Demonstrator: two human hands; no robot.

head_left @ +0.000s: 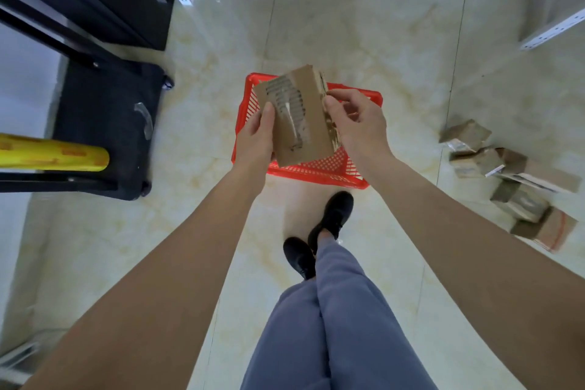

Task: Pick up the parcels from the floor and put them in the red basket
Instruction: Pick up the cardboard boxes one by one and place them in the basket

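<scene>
I hold a brown cardboard parcel (297,114) with torn tape on its face, above the red basket (316,172) on the floor. My left hand (258,136) grips the parcel's lower left edge, thumb on its front. My right hand (356,120) pinches its right side, fingers curled round the edge. The parcel hides most of the basket's inside. Several more brown parcels (512,180) lie in a loose pile on the floor to the right.
A black wheeled cart base (107,123) with a yellow roll (53,152) stands at the left. White metal shelving rails (554,30) sit at the top right. My feet in black shoes (319,231) are just behind the basket on pale tiles.
</scene>
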